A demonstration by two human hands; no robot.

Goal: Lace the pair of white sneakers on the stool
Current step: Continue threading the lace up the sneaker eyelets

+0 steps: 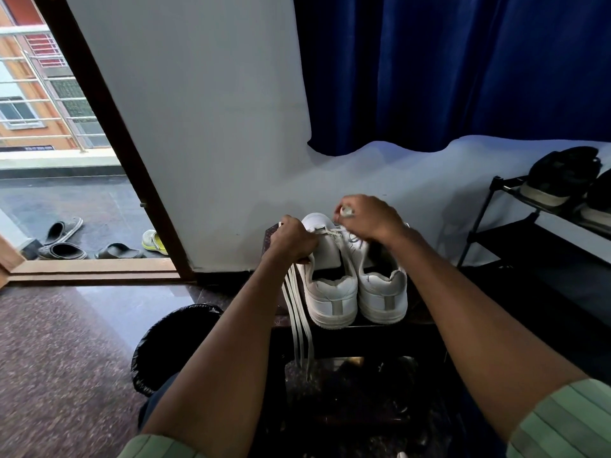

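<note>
Left hand [292, 241] grips loose flat white laces [299, 325]; right hand [367, 216] pinches lace tip over left white leather sneaker [327, 276]. Keep lace flat, untwisted.

I see two bare forearms, each with a pale green ribbed sleeve [562, 421] pushed up near the elbow. Dark blue trousers [158, 396] cover my left leg below.
</note>
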